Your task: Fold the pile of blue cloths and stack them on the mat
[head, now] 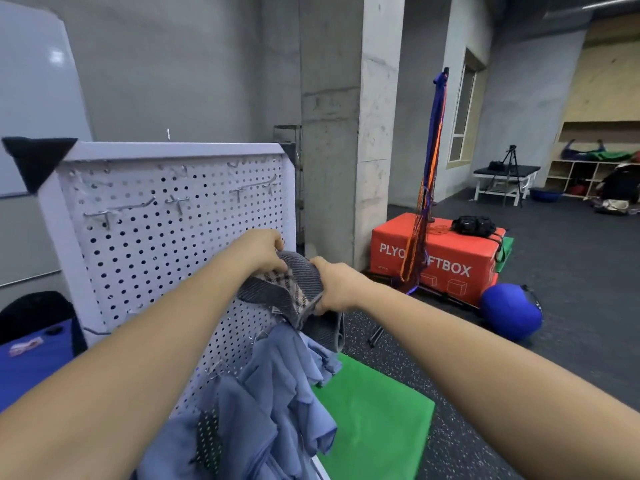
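While crumpled light-blue cloths [277, 393] drape below, left hand [264, 251] and right hand [337, 286] each grip one grey striped woven cloth [289, 284].

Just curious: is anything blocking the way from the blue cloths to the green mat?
Nothing visible. The blue cloths hang against the pegboard right beside the green mat. The left hand and right hand grip a grey cloth above.
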### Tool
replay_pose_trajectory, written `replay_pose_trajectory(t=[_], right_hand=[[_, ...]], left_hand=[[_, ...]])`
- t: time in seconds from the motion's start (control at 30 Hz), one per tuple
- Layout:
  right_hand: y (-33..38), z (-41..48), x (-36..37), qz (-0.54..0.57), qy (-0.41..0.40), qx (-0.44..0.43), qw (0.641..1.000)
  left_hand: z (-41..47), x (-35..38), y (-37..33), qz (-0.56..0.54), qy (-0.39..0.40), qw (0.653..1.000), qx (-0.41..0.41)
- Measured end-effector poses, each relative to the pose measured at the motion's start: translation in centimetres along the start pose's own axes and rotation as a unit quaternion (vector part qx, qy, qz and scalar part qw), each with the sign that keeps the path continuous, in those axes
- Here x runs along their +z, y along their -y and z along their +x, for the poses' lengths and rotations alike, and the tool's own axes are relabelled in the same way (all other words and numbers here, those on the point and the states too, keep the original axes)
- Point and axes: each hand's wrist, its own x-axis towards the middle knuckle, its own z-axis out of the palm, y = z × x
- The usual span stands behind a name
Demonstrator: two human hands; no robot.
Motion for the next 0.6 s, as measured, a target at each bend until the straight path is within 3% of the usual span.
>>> replay_pose_trajectory(t=[0.23, 0.33, 0.47, 0.6], right_hand=[[-0.8, 0.9, -2.4, -0.027, -0.196, 0.0, 0.98], [-0.3, 0.9, -3.7, -0.043, -0.244, -0.033, 0.968], [0.5, 0.4, -2.1, -0.076, -0.147, -0.118, 0.979], [0.2, 0.4, -0.3, -0.035, 0.008, -0.109, 0.993]], left_hand=[[-0.3, -1.0, -0.3, -0.069, -0.079, 0.994, 0.003], [-1.1, -1.2, 0.1, -0.062, -0.118, 0.991, -0.004], [-1.9, 0.3, 0.9, 0.046, -0.055, 0.997, -0.001], [-1.8, 0.7, 1.0, 0.101, 0.045, 0.994, 0.011]])
